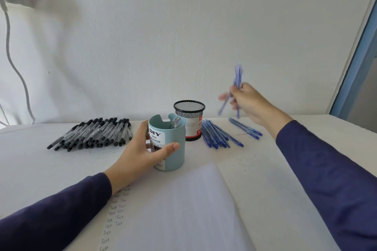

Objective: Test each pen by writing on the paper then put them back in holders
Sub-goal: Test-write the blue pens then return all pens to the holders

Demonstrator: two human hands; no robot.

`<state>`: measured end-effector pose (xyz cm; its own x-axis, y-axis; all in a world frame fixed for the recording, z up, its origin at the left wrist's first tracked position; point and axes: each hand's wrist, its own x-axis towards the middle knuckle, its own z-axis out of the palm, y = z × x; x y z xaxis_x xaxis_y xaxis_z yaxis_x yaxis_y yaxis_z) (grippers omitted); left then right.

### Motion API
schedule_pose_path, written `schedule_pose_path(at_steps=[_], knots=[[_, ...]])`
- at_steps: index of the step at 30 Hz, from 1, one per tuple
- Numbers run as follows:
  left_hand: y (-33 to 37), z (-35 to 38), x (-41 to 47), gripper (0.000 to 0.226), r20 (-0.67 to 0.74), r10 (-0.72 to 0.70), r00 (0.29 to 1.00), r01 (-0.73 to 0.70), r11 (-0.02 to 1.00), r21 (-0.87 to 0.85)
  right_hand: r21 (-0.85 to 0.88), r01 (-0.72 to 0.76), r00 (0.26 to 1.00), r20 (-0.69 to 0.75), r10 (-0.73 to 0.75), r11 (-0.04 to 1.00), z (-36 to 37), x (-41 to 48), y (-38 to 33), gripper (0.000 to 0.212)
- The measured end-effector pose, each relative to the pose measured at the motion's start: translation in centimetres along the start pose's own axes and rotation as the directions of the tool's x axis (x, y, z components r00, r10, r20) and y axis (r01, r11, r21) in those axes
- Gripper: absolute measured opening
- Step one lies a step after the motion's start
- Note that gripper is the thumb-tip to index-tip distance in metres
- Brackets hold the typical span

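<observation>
My left hand (140, 155) grips the teal desk-organizer holder (175, 159), which stands upright with one pen (175, 122) inside. Behind it stands a black mesh holder (189, 117). My right hand (247, 103) is raised to the right of the mesh holder and holds a few blue pens (237, 79), blurred by motion. More blue pens (218, 135) lie on the table right of the mesh holder. A row of black pens (95, 133) lies at the left. The paper (183, 210) lies in front, with "Test" written repeatedly down its left side.
The white table (40, 169) meets a white wall. A white cable (14, 63) hangs at the far left. A blue door frame (355, 67) stands at the right edge.
</observation>
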<state>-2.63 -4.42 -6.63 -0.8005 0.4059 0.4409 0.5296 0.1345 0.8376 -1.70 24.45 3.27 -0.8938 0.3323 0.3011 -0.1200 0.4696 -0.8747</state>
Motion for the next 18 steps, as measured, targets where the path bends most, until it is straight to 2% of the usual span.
schedule_pose_path(at_steps=[1,3,5,6,8,10,11,13,15,17,18], knots=[[0.1,0.0,0.0,0.075,0.003,0.001,1.000,-0.001,1.000,0.001,0.184,0.091,0.995,0.022,-0.097,0.979,0.6,-0.7,-1.8,0.012],[0.2,0.0,0.0,0.073,0.009,0.003,1.000,-0.003,1.000,0.002,0.488,0.189,0.964,0.072,-0.254,0.852,2.4,-2.6,-5.2,0.011],[0.4,0.0,-0.1,0.072,0.010,0.001,1.000,-0.001,1.000,-0.008,0.601,0.174,0.929,0.162,-0.333,0.780,4.7,-4.6,-7.4,0.008],[0.5,0.0,-0.2,0.071,0.007,0.002,1.000,-0.002,1.000,-0.017,0.561,0.187,0.915,0.200,-0.351,0.806,5.9,-5.4,-7.8,0.008],[0.6,0.0,-0.3,0.069,0.003,0.005,1.000,-0.005,1.000,-0.029,0.309,0.251,0.892,0.295,-0.343,0.918,7.7,-6.4,-7.4,0.015],[0.7,0.0,-0.3,0.068,0.006,0.006,1.000,-0.005,1.000,-0.031,0.086,0.257,0.869,0.416,-0.269,0.963,8.4,-6.8,-6.0,0.021],[0.6,0.0,-0.3,0.068,0.007,0.005,1.000,-0.005,1.000,-0.030,0.034,0.230,0.864,0.452,-0.220,0.973,8.4,-6.8,-5.4,0.024],[0.5,0.0,-0.2,0.068,0.009,0.006,1.000,-0.006,1.000,-0.025,-0.019,0.172,0.849,0.510,-0.139,0.985,7.4,-6.7,-4.6,0.034],[0.4,0.0,-0.1,0.069,0.013,0.003,1.000,-0.003,1.000,-0.022,-0.030,0.152,0.794,0.599,-0.104,0.988,5.9,-6.9,-4.6,0.058],[0.3,0.0,-0.1,0.069,0.011,0.005,1.000,-0.005,1.000,-0.023,0.121,0.053,0.756,0.643,-0.119,0.991,4.4,-6.6,-4.8,0.081],[0.3,0.0,-0.1,0.068,0.009,0.008,1.000,-0.008,1.000,-0.020,0.223,-0.006,0.792,0.596,-0.132,0.975,4.0,-6.0,-4.5,0.081]])
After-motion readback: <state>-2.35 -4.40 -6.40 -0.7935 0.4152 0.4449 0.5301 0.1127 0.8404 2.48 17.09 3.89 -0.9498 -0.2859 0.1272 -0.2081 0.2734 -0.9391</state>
